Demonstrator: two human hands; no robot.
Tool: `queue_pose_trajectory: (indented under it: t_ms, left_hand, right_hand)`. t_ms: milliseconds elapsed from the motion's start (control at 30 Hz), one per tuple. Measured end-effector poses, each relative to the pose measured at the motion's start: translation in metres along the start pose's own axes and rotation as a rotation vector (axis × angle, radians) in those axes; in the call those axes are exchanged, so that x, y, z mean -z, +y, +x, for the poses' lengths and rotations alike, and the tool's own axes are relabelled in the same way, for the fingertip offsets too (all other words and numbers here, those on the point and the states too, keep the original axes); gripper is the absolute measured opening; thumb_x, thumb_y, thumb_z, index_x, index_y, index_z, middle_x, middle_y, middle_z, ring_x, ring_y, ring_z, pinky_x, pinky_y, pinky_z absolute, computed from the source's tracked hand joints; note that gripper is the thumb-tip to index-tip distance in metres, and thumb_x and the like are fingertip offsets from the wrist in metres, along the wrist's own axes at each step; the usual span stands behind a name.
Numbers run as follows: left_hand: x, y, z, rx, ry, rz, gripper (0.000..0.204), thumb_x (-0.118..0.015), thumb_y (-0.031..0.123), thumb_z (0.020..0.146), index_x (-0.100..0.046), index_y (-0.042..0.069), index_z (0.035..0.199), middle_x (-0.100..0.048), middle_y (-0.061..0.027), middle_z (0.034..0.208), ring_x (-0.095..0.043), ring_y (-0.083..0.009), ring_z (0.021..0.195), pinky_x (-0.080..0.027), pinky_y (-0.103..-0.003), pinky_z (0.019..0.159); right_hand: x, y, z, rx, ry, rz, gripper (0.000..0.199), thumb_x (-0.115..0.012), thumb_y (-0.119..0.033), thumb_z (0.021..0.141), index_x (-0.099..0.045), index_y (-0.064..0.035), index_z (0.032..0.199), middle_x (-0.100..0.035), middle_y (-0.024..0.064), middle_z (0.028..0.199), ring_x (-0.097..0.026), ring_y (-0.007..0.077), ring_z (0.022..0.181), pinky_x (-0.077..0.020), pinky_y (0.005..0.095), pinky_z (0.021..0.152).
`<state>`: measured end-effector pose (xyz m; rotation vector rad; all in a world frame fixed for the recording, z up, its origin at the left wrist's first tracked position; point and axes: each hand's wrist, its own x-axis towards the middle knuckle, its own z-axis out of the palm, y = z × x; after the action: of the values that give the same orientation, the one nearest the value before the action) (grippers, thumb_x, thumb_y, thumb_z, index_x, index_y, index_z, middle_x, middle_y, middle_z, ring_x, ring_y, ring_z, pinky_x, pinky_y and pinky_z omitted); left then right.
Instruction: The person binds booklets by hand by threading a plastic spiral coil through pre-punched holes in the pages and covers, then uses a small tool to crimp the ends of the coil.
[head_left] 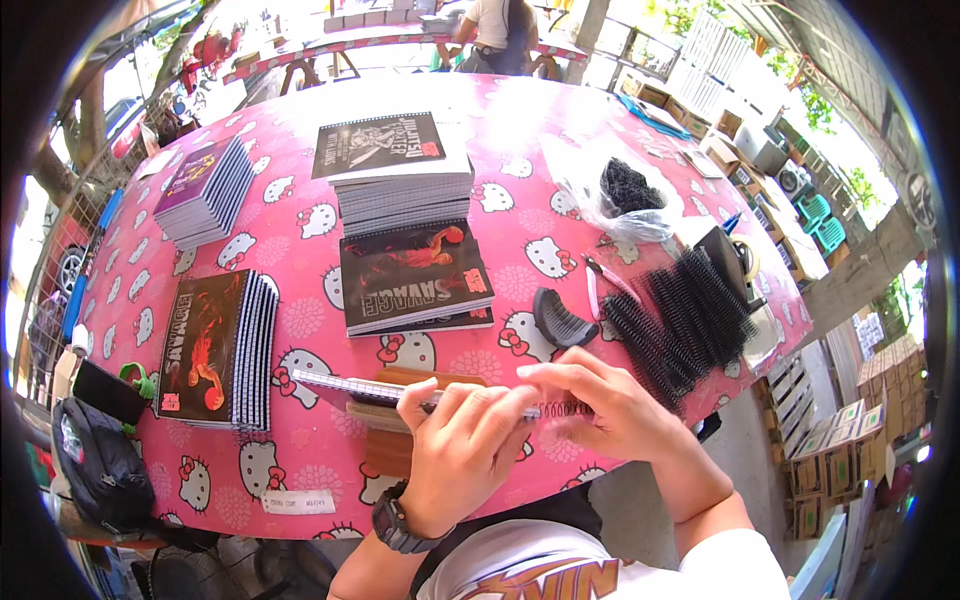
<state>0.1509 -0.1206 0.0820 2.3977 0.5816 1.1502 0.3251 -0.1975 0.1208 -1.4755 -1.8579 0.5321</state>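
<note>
My left hand (462, 450), with a dark watch at the wrist, is closed over a notebook (335, 383) tilted on edge, its pages facing up. A thin spiral coil (562, 409) runs out from the notebook's right end. At that coil is my right hand (618, 412), its thumb and fingers curled around it; the fingertips partly hide the contact. Beneath the notebook lies a brown wooden block (388, 452). Just beyond my right hand are a dark curved comb-like piece (565, 320), pink-handled pliers (610, 280) and a pile of black spiral coils (685, 320).
Stacked notebooks stand at centre (405, 200), far left (205, 195) and near left (215, 350). A plastic bag (630, 200) holds black material at right. A black bag (100, 455) sits by the left edge. Beyond the pink table (300, 320), a person (495, 35) sits; cartons (840, 450) stand right.
</note>
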Motion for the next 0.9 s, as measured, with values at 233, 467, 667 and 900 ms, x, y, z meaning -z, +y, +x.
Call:
queue_pose_trajectory:
  t_ms: [233,467,667,900]
  left_hand:
    - [0.006,-0.006,0.001,-0.109,-0.111,0.143,0.023,-0.069,0.028,0.076,-0.060,0.022,0.096,-0.056,0.0083,0.085,-0.054,-0.0109,0.081,-0.017,-0.053,0.097]
    - [0.006,-0.005,0.002,-0.102,-0.125,0.133,0.021,-0.067,0.032,0.078,-0.062,0.022,0.096,-0.055,0.0083,0.088,-0.054,-0.0110,0.085,-0.016,-0.053,0.099]
    - [0.010,-0.009,0.001,-0.078,-0.146,0.106,0.019,-0.068,0.031,0.078,-0.062,0.023,0.094,-0.053,0.0051,0.091,-0.054,-0.0130,0.093,-0.017,-0.052,0.097]
    - [0.010,-0.008,0.004,-0.078,-0.145,0.080,0.010,-0.066,0.029,0.080,-0.064,0.020,0.083,-0.056,0.0079,0.094,-0.055,-0.0148,0.095,-0.008,-0.051,0.105]
  right_hand:
    - [0.006,0.062,0.005,-0.421,0.142,-0.177,0.042,-0.061,-0.027,0.086,-0.051,-0.0054,0.121,-0.064,0.0123,0.092,-0.063,0.0300,0.087,-0.0505,0.0379,0.075]
    - [-0.018,0.133,-0.010,-0.298,0.128,-0.513,0.027,-0.069,-0.016,0.075,-0.061,-0.0070,0.099,-0.057,0.0092,0.102,-0.047,0.0303,0.104,-0.0413,0.0399,0.091]
    - [-0.025,0.134,0.001,-0.282,0.175,-0.494,0.034,-0.074,-0.029,0.070,-0.059,-0.0040,0.087,-0.051,0.0143,0.098,-0.040,0.0322,0.105,-0.0344,0.0434,0.093]
    - [-0.054,0.143,0.018,-0.394,0.361,-0.559,0.047,-0.074,-0.038,0.070,-0.055,-0.0084,0.102,-0.046,0.0159,0.102,-0.039,0.0354,0.106,-0.0324,0.0469,0.094]
